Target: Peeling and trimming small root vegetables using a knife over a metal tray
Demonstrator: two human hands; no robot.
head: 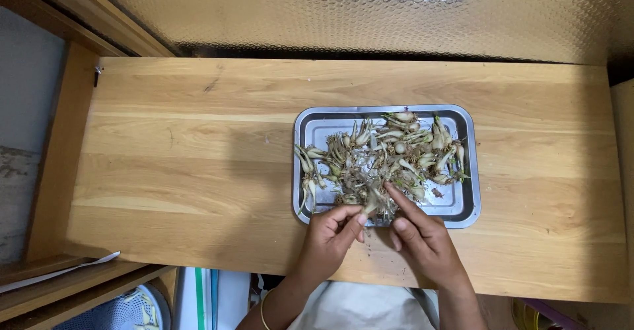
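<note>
On the wooden counter sits a steel tray w/ a pile of small pale bulbs, roots and stalks still on. Person's left hand and right hand meet at the tray's near rim. Left fingertips are pinching one bulb from the pile's near edge; right index finger is stretched out, touching the same bulb, other fingers curled in. Gold bangle on the left wrist. Embossed foil sheet along the back.
</note>
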